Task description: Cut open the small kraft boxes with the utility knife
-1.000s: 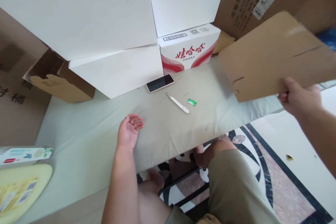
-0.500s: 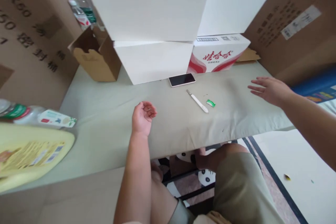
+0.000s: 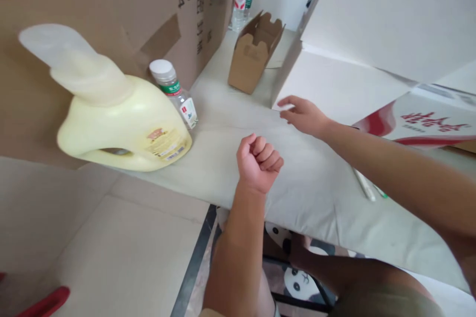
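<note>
My left hand (image 3: 260,163) is curled into a fist above the table's cloth (image 3: 219,158), palm side up, with nothing showing in it. My right hand (image 3: 303,116) reaches across to the left, fingers apart and holding nothing, in front of the lower corner of a white box (image 3: 330,79). Beyond my right forearm's lower edge shows part of a slim white-handled tool (image 3: 365,185), with a bit of a small green piece (image 3: 382,192) beside it. The forearm hides most of both.
On the left stand a pale yellow jug (image 3: 122,124) and a clear white-capped bottle (image 3: 174,89). Behind them rises a large cardboard carton (image 3: 111,10). A small open brown box (image 3: 247,64) and clear bottles (image 3: 241,2) stand farther back. A red-and-white carton (image 3: 427,119) is at right.
The view has swung left, bringing the jug and bottle into fuller sight. My right hand has come across leftward, near my left hand. My left fingers have curled tighter into a fist.
</note>
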The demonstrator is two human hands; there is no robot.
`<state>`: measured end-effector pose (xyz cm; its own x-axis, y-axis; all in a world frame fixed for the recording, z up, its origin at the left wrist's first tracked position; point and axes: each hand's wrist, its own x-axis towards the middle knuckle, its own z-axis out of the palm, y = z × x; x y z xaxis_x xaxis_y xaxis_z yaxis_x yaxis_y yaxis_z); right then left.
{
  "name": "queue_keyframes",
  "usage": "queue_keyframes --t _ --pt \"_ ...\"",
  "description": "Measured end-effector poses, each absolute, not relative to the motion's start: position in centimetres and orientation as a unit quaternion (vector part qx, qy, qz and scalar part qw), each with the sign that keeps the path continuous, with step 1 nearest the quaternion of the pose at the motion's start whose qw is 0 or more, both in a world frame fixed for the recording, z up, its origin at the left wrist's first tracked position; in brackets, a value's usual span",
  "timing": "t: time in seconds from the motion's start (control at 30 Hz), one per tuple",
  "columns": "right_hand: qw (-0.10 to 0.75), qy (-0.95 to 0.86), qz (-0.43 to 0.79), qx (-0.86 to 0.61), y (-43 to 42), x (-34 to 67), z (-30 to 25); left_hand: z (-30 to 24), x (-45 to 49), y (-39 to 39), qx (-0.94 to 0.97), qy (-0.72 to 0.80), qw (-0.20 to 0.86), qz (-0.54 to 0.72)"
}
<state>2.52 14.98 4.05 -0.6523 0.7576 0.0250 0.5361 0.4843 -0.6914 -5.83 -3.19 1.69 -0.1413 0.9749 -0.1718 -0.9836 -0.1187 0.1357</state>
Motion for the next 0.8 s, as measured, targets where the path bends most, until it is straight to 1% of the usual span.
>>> queue_keyframes --t 0.07,0.1,0.17,0.2,0.27,0.33,0.43,0.47,0.5,0.53,0.63,0.67,0.7,0.73,0.77,0.8 --pt "0.216 -0.892 0.257 -0.302 15.6 -3.2 4.7 1.6 -6.4 -3.1 -0.026 0.107 0.666 0.738" --pt "0.226 -0.902 0.231 -0.287 16.0 -5.6 5.4 1.5 -6.7 -3.0 -0.028 0.109 0.671 0.733" --pt "0.210 -0.910 0.165 -0.317 17.0 -9.4 7.1 1.5 -7.2 -2.8 -0.033 0.119 0.676 0.727" --pt "0.188 -0.909 0.138 -0.344 17.7 -10.8 8.0 1.5 -7.4 -2.7 -0.035 0.124 0.675 0.726" --pt "0.140 -0.904 0.118 -0.387 18.8 -12.5 9.4 1.5 -7.6 -2.5 -0.032 0.130 0.670 0.730" --pt "0.121 -0.896 0.113 -0.413 19.4 -13.0 10.2 1.6 -7.5 -2.2 -0.018 0.135 0.667 0.732" --pt "0.134 -0.895 0.103 -0.413 18.6 -12.0 10.4 1.7 -6.4 -1.6 0.012 0.175 0.659 0.731" --pt "0.143 -0.897 0.097 -0.408 18.0 -11.1 10.3 1.7 -5.9 -1.3 0.021 0.208 0.636 0.743" --pt "0.155 -0.900 0.089 -0.397 17.2 -9.9 10.1 1.7 -5.4 -1.2 0.028 0.256 0.590 0.765" --pt "0.173 -0.904 0.079 -0.384 16.4 -8.4 9.9 1.6 -5.0 -1.1 0.034 0.314 0.518 0.795" --pt "0.240 -0.916 0.068 -0.314 13.6 -1.8 9.4 1.4 -4.5 -1.5 0.036 0.474 0.203 0.856" --pt "0.266 -0.911 0.065 -0.307 12.5 1.1 9.3 1.3 -4.6 -1.8 0.038 0.506 0.108 0.855" --pt "0.302 -0.902 0.075 -0.299 11.4 4.1 9.2 1.2 -4.8 -2.1 0.047 0.527 0.038 0.848" --pt "0.336 -0.889 0.092 -0.296 10.2 7.1 9.0 1.1 -5.0 -2.4 0.068 0.539 -0.001 0.839" --pt "0.363 -0.867 0.115 -0.321 8.9 10.1 8.7 0.9 -5.2 -2.6 0.107 0.543 -0.008 0.833" --pt "0.350 -0.842 0.160 -0.378 7.6 12.8 8.2 0.7 -5.3 -2.6 0.159 0.533 0.015 0.831"
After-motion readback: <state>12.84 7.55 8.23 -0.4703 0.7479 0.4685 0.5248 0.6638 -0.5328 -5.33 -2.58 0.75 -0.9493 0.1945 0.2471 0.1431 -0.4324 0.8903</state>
